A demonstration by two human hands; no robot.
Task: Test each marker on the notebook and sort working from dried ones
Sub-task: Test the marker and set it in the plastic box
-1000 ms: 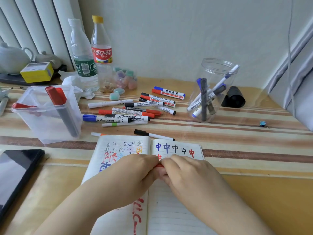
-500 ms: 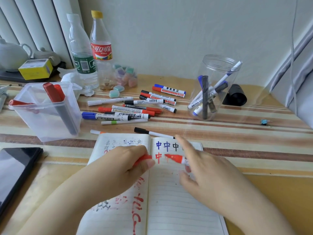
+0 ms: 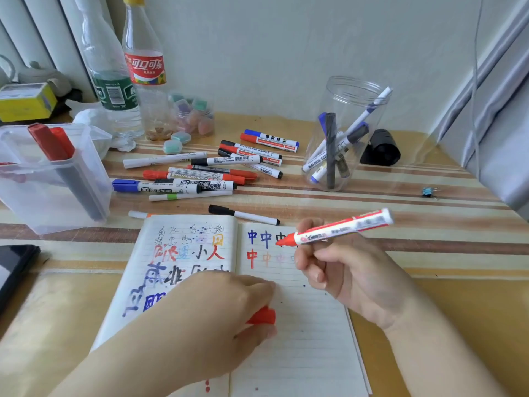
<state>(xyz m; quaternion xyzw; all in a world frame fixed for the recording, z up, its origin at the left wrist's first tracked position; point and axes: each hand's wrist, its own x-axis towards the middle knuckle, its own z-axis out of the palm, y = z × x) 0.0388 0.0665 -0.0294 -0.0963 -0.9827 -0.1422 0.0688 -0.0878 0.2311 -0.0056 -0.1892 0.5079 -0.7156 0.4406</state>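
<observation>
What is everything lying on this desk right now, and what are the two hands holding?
notebook: one, open, lined, coloured test characters, near edge of the desk
red marker: one, uncapped, tip above the right page
red cap: one, over the notebook
loose markers: about a dozen, red, black, blue and white, lying behind the notebook
round clear jar: one, several markers inside, right
square clear tub: one, red-capped markers inside, left
bottles: two, clear plastic, back left
black tablet: one, left edge
left hand: grips the red cap
right hand: fingers curled round the red marker
</observation>
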